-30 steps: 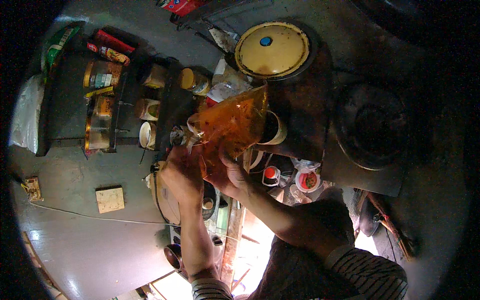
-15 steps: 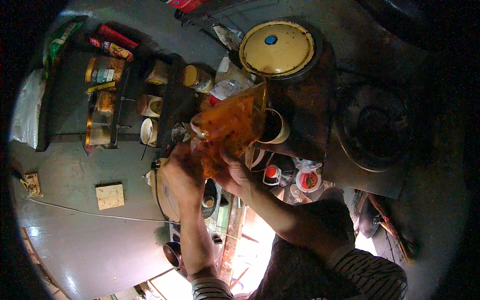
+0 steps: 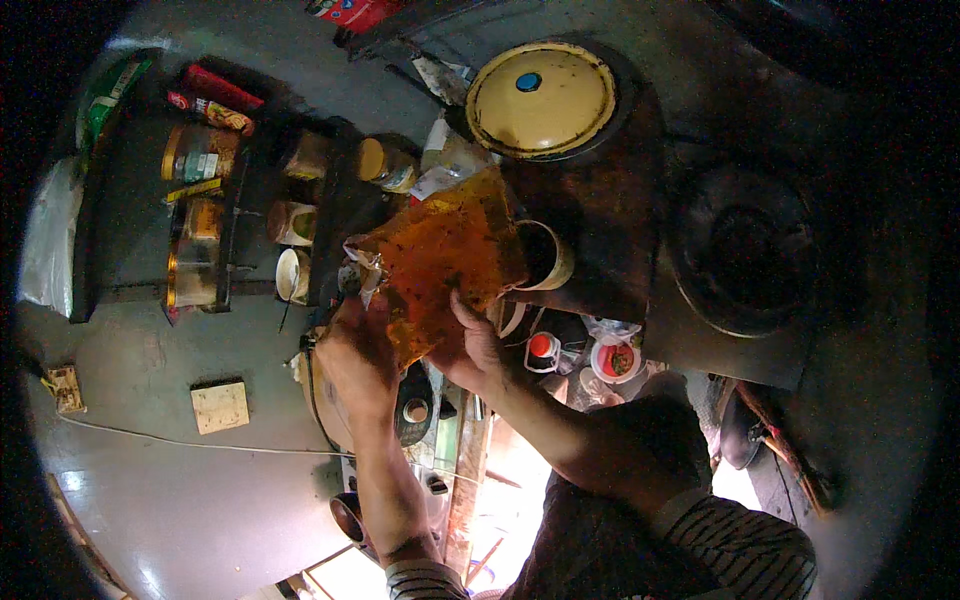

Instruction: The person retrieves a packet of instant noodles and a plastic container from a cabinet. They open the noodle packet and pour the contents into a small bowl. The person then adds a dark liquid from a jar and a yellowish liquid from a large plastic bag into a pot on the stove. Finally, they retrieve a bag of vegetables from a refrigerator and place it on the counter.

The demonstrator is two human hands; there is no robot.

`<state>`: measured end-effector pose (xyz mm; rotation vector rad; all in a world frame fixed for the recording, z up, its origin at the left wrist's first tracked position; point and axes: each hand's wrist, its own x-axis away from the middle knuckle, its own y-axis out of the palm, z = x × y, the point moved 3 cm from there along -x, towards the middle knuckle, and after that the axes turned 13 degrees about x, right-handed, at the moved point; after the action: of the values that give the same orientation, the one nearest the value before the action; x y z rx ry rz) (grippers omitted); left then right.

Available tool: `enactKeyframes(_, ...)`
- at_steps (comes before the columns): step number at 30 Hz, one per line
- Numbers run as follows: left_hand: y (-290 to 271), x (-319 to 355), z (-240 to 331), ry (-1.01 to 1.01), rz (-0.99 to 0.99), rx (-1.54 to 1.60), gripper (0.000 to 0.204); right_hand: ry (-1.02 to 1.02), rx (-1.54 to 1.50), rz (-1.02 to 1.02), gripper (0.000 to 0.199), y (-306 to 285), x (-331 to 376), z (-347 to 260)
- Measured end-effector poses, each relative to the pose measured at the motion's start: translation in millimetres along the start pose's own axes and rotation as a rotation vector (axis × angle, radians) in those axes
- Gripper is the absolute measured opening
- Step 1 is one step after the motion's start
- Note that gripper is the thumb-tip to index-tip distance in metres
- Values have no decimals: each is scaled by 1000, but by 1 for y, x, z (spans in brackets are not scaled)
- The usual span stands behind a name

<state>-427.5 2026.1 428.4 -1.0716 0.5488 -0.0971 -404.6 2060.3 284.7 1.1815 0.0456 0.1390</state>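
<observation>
Orange plastic bag (image 3: 440, 255), see-through and full of something dark and speckled, sits up in the middle of the view, held in the air by both hands just in front of a shelf rack. Left hand (image 3: 355, 355) has its grip pinched on the lower left part of the bag, close to the knotted, twisted neck that pokes out to the left. Right hand (image 3: 475, 345) is cupped under the bottom edge, fingers pressed up against the plastic with the thumb on the front. The bag's far corner reaches a cream mug (image 3: 545, 255) standing on a dark slab, though I can't tell if they actually touch. Behind that there's a round yellow lid (image 3: 540, 98) with a blue knob. On the left, the shelf rack (image 3: 235, 215) is packed with tins and jars. Down near the right wrist sits a small bottle with a red cap (image 3: 540, 350), and a little bowl with red stuff (image 3: 615, 360) is beside it.
</observation>
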Motion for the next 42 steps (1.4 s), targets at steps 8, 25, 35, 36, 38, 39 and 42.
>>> enactKeyframes(8,3,0,7,71,40,89,19,-105,129,17,58,-21,-11,-14)
enactKeyframes(25,-1,4,7,40,50,19,16,-159,38,1,60,-25,-26,-8)
enactKeyframes(35,2,9,-8,2,63,291,16,-182,233,73,58,-47,-24,-17)
enactKeyframes(36,0,9,-1,7,49,172,16,-182,244,50,58,-51,-27,-19)
enactKeyframes(38,-2,10,10,-29,48,114,17,-190,196,43,57,-55,-28,-22)
enactKeyframes(39,-1,11,16,-71,60,175,17,-193,172,39,56,-54,-28,-23)
enactKeyframes(42,-3,16,1,-44,102,241,16,-192,201,23,45,-45,-18,-27)
